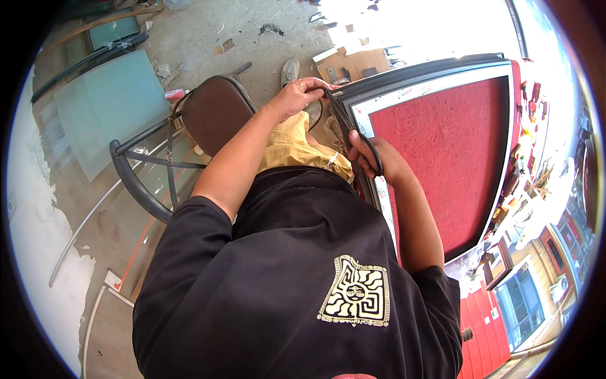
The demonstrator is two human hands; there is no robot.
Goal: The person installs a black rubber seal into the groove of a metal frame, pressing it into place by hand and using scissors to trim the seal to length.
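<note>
Left hand (295, 99) pinches a thin black strip (321, 112) by the frame's (416, 77) corner; right hand (386, 159) grips scissors (378, 160), long axis toward eleven o'clock. From me, the frame lies at two, right hand overlapping its edge.

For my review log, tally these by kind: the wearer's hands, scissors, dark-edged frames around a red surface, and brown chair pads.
Hands: 2 (left hand, right hand)
Scissors: 1
Dark-edged frame: 1
Brown chair pad: 1
Total: 5
</note>
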